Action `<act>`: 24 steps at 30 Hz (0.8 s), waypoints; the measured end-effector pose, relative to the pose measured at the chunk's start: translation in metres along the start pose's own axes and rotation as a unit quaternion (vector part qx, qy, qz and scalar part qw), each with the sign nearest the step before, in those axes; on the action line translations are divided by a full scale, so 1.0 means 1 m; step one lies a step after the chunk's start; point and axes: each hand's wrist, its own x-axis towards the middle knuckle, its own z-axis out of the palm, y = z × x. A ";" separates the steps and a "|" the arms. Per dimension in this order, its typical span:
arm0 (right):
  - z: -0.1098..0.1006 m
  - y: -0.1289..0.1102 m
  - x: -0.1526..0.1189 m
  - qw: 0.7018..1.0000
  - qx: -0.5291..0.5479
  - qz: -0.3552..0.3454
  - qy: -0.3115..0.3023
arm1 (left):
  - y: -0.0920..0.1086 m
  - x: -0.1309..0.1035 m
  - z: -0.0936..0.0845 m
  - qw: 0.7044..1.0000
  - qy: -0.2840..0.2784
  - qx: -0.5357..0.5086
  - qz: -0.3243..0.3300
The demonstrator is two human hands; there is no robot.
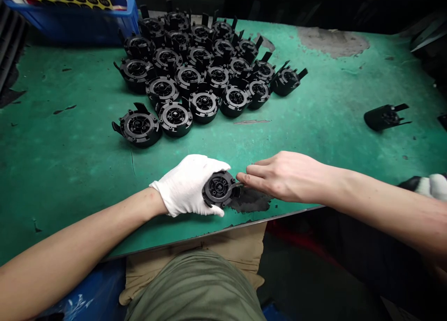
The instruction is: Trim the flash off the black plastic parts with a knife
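Observation:
My left hand, in a white glove, is closed around a round black plastic housing just above the front edge of the bench. The housing's ribbed, circular face is turned up toward me. From the right, my bare right hand pinches a thin, greyish metal tool whose tip reaches the right rim of the housing. Its exact kind is hard to make out, since the fingers cover most of it.
Several similar black housings stand grouped on the green bench, beyond my hands. Another housing lies on its side at right. A blue bin is at back left. A white-gloved hand of another person shows at the right edge.

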 end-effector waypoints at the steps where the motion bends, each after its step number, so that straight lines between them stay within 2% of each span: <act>1: -0.002 0.001 0.001 1.000 0.000 -0.004 -0.007 | 0.000 0.000 0.000 1.000 -0.001 0.001 0.000; 7: -0.006 0.014 0.008 0.997 0.040 -0.034 -0.050 | 0.000 0.001 0.000 1.000 0.000 0.004 0.005; 9: -0.001 0.018 0.005 0.997 0.068 -0.020 -0.016 | 0.001 0.001 0.001 1.000 0.015 -0.005 0.006; 12: 0.008 0.011 -0.007 0.989 0.097 0.051 0.100 | 0.000 0.000 0.002 0.998 0.052 -0.017 -0.006; 15: 0.017 -0.017 -0.020 0.968 0.119 0.158 0.156 | -0.003 -0.004 0.006 0.994 0.102 -0.009 -0.028; 20: 0.034 -0.084 -0.018 0.940 0.124 0.283 0.148 | -0.009 -0.012 0.017 0.990 0.139 0.022 0.001; 24: 0.041 -0.111 -0.001 0.919 0.095 0.358 0.134 | -0.010 -0.015 0.020 0.987 0.149 0.053 0.024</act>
